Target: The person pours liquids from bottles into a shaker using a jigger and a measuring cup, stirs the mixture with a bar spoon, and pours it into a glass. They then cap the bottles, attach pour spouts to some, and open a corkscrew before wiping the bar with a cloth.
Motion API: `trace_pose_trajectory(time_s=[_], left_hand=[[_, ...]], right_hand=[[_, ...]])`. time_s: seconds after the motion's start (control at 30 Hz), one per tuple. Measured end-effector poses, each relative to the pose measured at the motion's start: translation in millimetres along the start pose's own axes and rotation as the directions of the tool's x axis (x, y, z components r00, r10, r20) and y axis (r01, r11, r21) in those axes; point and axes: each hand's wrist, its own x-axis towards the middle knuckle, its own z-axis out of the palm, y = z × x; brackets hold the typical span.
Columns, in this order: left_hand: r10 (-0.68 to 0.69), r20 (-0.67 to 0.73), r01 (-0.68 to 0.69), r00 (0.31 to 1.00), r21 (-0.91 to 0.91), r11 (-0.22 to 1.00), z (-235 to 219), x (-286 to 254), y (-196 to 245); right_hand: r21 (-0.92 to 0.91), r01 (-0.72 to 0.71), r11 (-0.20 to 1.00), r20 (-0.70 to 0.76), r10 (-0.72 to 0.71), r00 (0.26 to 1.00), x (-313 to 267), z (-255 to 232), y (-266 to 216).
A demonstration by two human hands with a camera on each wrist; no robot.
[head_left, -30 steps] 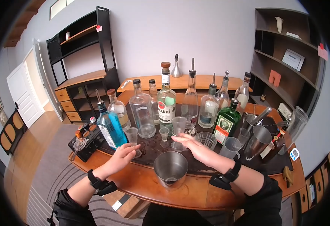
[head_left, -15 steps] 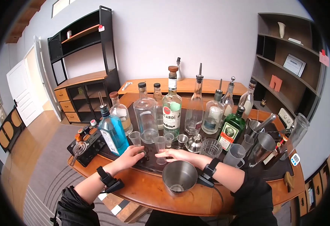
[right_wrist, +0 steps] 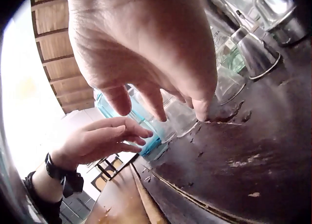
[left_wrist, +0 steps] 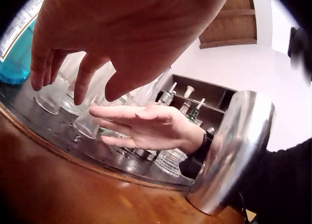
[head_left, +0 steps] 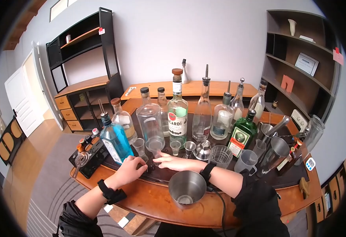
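Observation:
My right hand [head_left: 177, 162] reaches leftward across the dark mat, its fingers straight and their tips at a clear hourglass-shaped jigger [left_wrist: 87, 126]. My left hand [head_left: 127, 172] hovers near the mat's front edge, its fingers bent loosely downward with nothing between them. Just beyond it stands another clear jigger [head_left: 139, 145], beside the blue bottle [head_left: 117, 140]. Small clear and steel measures [head_left: 189, 147] sit right of my right fingers, along with a steel strainer top [head_left: 202, 151]. Below my right wrist stands a steel shaker tin [head_left: 173, 193].
Several bottles line the back of the mat, among them a white-labelled rum bottle [head_left: 177, 114] and a green bottle [head_left: 242, 136]. To the right are a ridged glass [head_left: 220, 157], a clear jug [head_left: 245, 160] and a tall steel tin [head_left: 273, 154]. A black caddy [head_left: 92, 154] stands left.
My right hand has moved left, and the clear jigger at its fingers has shifted left with it towards the other one. My left hand has stayed near the blue bottle, its fingers dropping lower.

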Motion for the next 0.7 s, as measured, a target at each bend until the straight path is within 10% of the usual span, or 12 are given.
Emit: trace_pose_trajectory(time_s=[0.13,0.27,0.37,0.7], left_hand=[[0.223,-0.054,-0.223,0.973,0.005,0.975,-4,-2,40],[0.216,0.147,-0.179,0.965,-0.228,0.957,13,14,56],[0.213,0.308,-0.132,0.928,-0.264,0.956,36,38,52],[0.08,0.311,-0.006,0.947,-0.231,0.973,76,80,49]], right_hand=[[-0.263,0.18,0.948,-0.103,-0.213,0.972,-19,-6,0],[-0.02,-0.087,0.996,-0.274,0.078,0.959,-61,-7,-1],[-0.27,-0.207,0.94,-0.489,0.051,0.871,-82,2,9],[-0.351,-0.191,0.917,-0.546,-0.035,0.837,-50,-1,57]])
